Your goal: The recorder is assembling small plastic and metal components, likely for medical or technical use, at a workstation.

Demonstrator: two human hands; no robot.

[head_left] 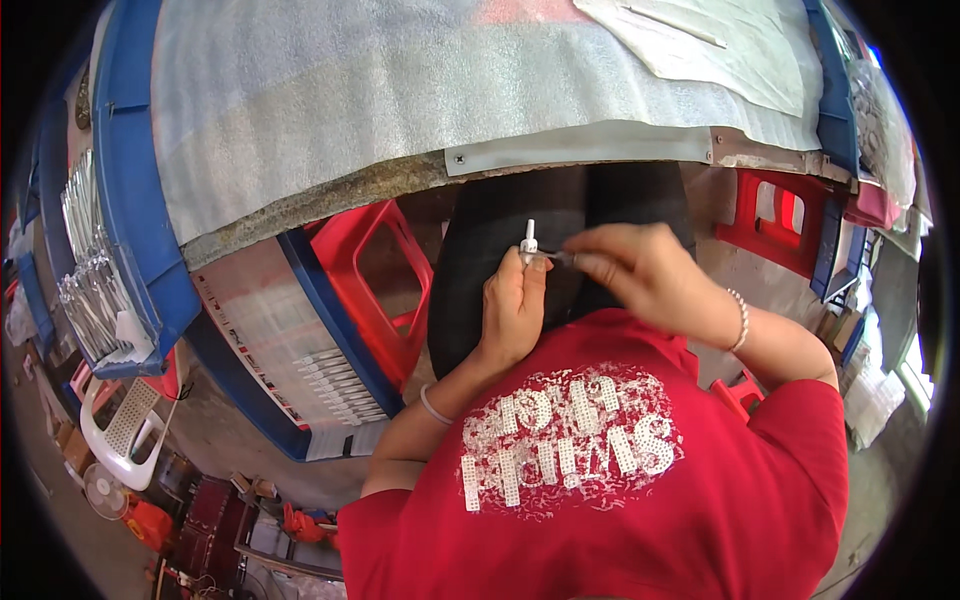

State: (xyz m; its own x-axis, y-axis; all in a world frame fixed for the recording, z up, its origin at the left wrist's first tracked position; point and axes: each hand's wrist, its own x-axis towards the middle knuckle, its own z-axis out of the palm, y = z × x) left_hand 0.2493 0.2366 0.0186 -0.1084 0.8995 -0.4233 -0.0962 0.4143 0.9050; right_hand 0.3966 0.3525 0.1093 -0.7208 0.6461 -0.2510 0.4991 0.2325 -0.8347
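Over my lap, my left hand (514, 308) closes its thumb and fingers around a small white part with a narrow nozzle-like tip (529, 238), which points up. A shiny clear or metallic piece shows at the base of that part, partly covered by my fingers. My right hand (650, 275) is just to the right, smeared by motion, with its fingers curled toward the white part. Between the two hands is a thin dark piece (562, 257); whether my right fingers grip it is too blurred to make out.
Ahead, a table edge (330, 195) borders a foam-covered top (400, 90) bearing a white sheet (740, 70) and a thin stick (680, 28). To the left are a blue bin (165, 300) of slender silvery pieces and a blue-edged tray (280, 365) with several white parts. Red stools (395, 300) flank my legs.
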